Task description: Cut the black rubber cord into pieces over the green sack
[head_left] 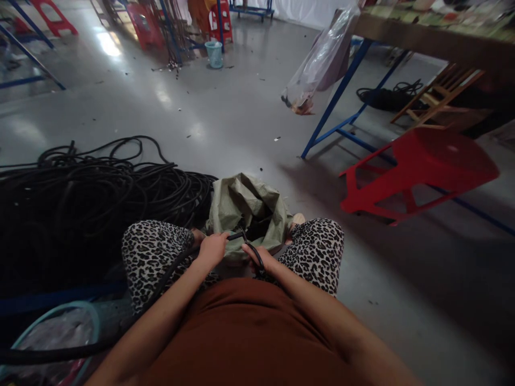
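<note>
My left hand (213, 249) is closed round a black cable (167, 276), whose end sticks out to the right over an open sack. In my right hand (259, 257) are black-handled scissors (256, 253), with the blades at the cable's end. The green-grey sack (276, 206) stands on the floor between my knees, its mouth open and dark pieces inside. From my left hand the cable runs back over my left leg and along my left forearm.
A large heap of black cable (100, 187) lies on the left. At the lower left is a light-blue basket (96, 321) with plastic inside. On the right are a red stool (438, 155) and a blue-legged table (402, 29) with a hanging plastic bag (317, 64).
</note>
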